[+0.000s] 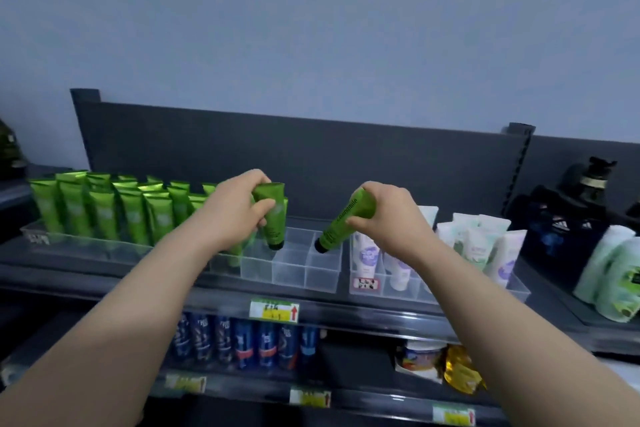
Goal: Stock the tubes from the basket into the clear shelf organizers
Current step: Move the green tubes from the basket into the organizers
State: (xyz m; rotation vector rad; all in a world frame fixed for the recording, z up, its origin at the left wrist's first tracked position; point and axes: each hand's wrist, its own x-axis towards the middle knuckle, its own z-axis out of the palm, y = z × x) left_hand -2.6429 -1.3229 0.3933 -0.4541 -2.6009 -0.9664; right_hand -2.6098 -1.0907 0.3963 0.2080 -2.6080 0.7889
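Holds a green tube [272, 215] cap-down in the left hand [242, 208], fingers curled round it, over the clear organizer [304, 274] at 12 o'clock. Grips a second tube [346, 222] in the right hand [388, 215], fingers wrapped round its upper end, cap slanting toward 7 o'clock above empty cells. Could snag that slanted cap on a divider, or topple the stocked tubes [104, 215] at 9 o'clock, if lowered crooked.
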